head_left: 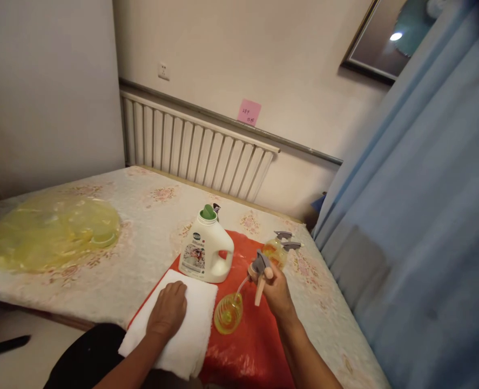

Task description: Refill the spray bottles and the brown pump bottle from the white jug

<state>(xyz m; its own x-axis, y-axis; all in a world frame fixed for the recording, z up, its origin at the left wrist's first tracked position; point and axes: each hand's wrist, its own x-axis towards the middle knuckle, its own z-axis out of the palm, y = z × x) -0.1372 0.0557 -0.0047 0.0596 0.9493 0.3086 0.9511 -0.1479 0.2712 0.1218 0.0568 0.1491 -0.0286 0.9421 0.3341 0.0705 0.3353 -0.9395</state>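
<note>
My right hand (275,287) grips a grey spray-trigger head (259,265) with a beige trigger, lifted above a small yellow-green ribbed bottle (228,314). Its thin dip tube runs down toward that bottle's mouth. My left hand (167,310) lies flat, fingers closed, on a folded white towel (190,329). A white detergent jug (206,249) with a green cap stands just beyond the towel. Behind my right hand stands another yellowish spray bottle (277,249) with a grey trigger head. All rest on a red plastic sheet (255,346).
The red sheet lies on a bed with a floral cover (142,227). A crumpled yellow translucent plastic bag (48,229) lies at the left. A white radiator (194,146) lines the far wall. A blue curtain (417,216) hangs close on the right.
</note>
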